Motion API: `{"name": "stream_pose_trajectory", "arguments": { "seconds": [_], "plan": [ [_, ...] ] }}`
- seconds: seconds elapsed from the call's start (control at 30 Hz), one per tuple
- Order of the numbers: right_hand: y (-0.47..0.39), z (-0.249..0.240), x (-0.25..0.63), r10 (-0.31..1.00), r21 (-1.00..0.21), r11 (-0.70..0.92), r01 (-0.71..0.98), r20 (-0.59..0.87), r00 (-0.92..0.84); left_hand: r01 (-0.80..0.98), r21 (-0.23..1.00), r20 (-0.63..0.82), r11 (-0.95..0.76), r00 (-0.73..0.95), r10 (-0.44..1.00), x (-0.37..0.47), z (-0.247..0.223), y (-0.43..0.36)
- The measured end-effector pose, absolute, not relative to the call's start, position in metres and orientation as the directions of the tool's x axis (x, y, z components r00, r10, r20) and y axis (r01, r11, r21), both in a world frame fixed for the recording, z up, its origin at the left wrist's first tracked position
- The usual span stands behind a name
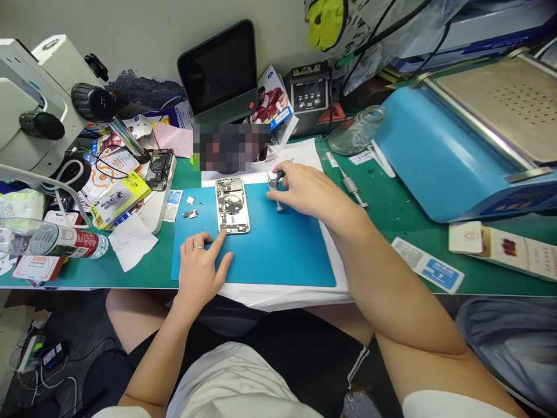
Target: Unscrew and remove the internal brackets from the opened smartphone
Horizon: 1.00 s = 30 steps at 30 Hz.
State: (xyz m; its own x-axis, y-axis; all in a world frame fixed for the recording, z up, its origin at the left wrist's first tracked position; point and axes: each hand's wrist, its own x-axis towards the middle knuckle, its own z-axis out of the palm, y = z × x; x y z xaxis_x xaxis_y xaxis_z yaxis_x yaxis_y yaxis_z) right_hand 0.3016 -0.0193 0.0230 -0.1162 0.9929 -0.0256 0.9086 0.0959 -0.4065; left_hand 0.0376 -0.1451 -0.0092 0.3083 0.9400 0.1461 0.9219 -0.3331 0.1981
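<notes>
Left hand: the left hand (pixel 198 270) spreads its fingers, index fingertip at the lower edge of an opened smartphone (pixel 234 219).
Right hand: the right hand (pixel 307 188) has thumb and fingers around a small dark-and-silver tool (pixel 274 183).
Blue mat: the blue mat (pixel 278 258) lies under the phone, with small loose phone parts (pixel 190 214) left of it.
Green counter: the counter (pixel 383 232) carries a plastic bottle (pixel 73 241) on its side at left and a glass jar (pixel 354 132) at right, beside a blue machine (pixel 418 154).

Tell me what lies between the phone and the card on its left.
In the head view, small parts on the mat, between phone and card.
</notes>
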Motion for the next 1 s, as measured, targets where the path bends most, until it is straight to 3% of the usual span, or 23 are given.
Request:
{"name": "stream_pose_trajectory", "arguments": {
  "seconds": [0.37,0.63,1.0],
  "plan": [
    [-0.014,0.02,0.309,0.978,-0.322,0.102,0.941,0.205,-0.036,0.922,0.205,0.134,-0.329,0.306,0.943,0.038,-0.009,-0.145],
    [-0.018,0.025,0.302,0.968,-0.298,0.118,0.947,0.246,-0.043,0.922,0.209,0.127,-0.325,0.304,0.944,0.038,-0.008,-0.145],
    [-0.02,0.025,0.298,0.943,-0.356,0.156,0.922,0.331,-0.032,0.922,0.206,0.134,-0.328,0.306,0.943,0.038,-0.008,-0.145]
  ]
}}
